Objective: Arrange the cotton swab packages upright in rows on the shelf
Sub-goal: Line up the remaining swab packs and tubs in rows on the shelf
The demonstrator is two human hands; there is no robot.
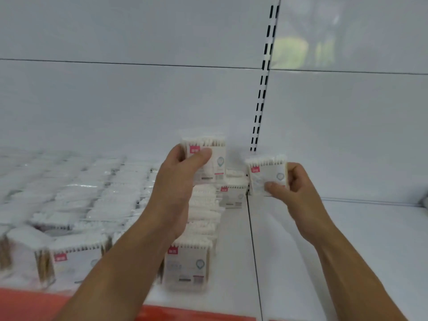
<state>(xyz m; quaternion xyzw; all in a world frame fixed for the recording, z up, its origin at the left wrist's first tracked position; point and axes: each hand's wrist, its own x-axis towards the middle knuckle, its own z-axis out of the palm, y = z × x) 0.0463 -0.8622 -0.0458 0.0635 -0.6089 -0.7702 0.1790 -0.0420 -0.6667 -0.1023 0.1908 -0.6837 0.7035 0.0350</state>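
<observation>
We're at a white shelf [324,239], pale back panel [139,100] behind, rows of swab packs [111,200] standing left. Left grip [178,181] clasps one pack [213,158], right grip [298,188] a second pack [268,174], both held above the shelf.

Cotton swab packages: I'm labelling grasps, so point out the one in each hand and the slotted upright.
Left-hand package [217,159]: head view, front face.
Right-hand package [268,176]: head view, front face.
Slotted upright [263,82]: head view, middle.

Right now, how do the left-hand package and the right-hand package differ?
The left-hand package is held higher, above the filled rows; the right-hand package sits lower, by the shelf seam. The thumb of the left hand crosses its package's upper front; that of the right hand pinches its package's lower front. Both: tips up, pink label top left.
</observation>
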